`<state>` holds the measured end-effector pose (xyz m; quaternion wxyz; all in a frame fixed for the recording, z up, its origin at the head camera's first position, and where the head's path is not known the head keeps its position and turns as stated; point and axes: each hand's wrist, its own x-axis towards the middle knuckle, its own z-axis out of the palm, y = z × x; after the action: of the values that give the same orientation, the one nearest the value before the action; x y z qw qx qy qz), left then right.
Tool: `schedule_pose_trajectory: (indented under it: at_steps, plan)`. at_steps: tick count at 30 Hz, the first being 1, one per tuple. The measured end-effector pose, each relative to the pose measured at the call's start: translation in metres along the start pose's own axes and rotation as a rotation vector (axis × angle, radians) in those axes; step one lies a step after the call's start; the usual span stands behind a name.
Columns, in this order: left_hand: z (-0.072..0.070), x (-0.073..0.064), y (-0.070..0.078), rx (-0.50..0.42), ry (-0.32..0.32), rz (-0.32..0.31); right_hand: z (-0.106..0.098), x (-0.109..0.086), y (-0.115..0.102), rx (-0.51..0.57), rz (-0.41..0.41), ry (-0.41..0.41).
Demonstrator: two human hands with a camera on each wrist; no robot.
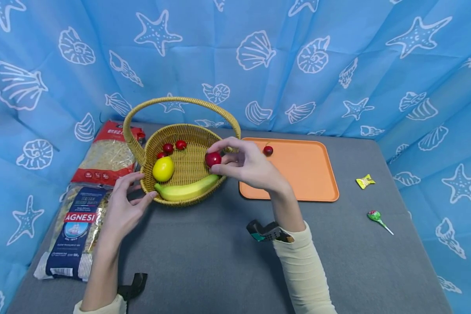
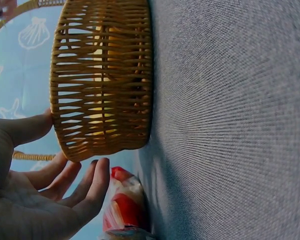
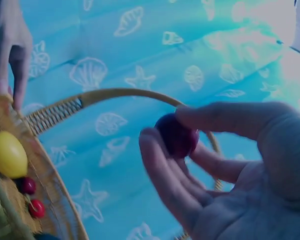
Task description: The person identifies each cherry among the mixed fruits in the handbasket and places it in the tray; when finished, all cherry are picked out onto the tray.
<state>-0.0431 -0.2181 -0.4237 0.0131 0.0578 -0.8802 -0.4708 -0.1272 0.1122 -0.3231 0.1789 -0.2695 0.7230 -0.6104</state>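
Observation:
In the head view a wicker basket [image 1: 188, 144] with a tall arched handle holds a banana [image 1: 186, 188], a lemon [image 1: 163, 169] and several small red cherries [image 1: 168, 148]. My right hand [image 1: 247, 168] pinches a dark red plum [image 3: 177, 136] between thumb and fingertips, above the basket's right side. At the basket's left end, my left hand [image 1: 125, 205] holds the rim with thumb and fingers. The left wrist view shows that thumb against the rim and the other fingers [image 2: 92, 192] around the basket's end, partly hidden behind it.
Right of the basket lies an orange tray [image 1: 298, 170] with one cherry [image 1: 267, 150] on it. A yellow wrapped candy [image 1: 365, 181] and a green lollipop [image 1: 378, 220] are farther right. Two bags, a red one [image 1: 106, 152] and a blue AGNESI pasta bag [image 1: 74, 231], lie at left.

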Motion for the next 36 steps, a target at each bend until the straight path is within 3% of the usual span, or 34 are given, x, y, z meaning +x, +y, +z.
schedule_pose_trajectory:
  at_steps: [5,9,14,18,26,36]
  plan:
    - [0.001,0.000,0.000,0.012,0.007,-0.004,-0.032,-0.027,0.009,0.065,-0.079,0.039]
    - [0.001,0.000,0.000,0.017,0.010,-0.011,-0.061,-0.042,0.026,0.041,-0.110,0.167]
    - [0.001,0.000,0.001,0.029,0.011,-0.016,-0.096,-0.050,0.060,-0.084,-0.007,0.389]
    - [0.001,-0.001,0.002,0.034,0.011,-0.019,-0.118,-0.051,0.093,-0.195,0.126,0.487]
    - [0.000,0.000,0.002,0.036,0.010,-0.020,-0.144,-0.044,0.150,-0.385,0.304,0.520]
    - [0.000,0.001,0.002,0.024,0.002,-0.016,-0.156,-0.041,0.171,-0.440,0.362,0.504]
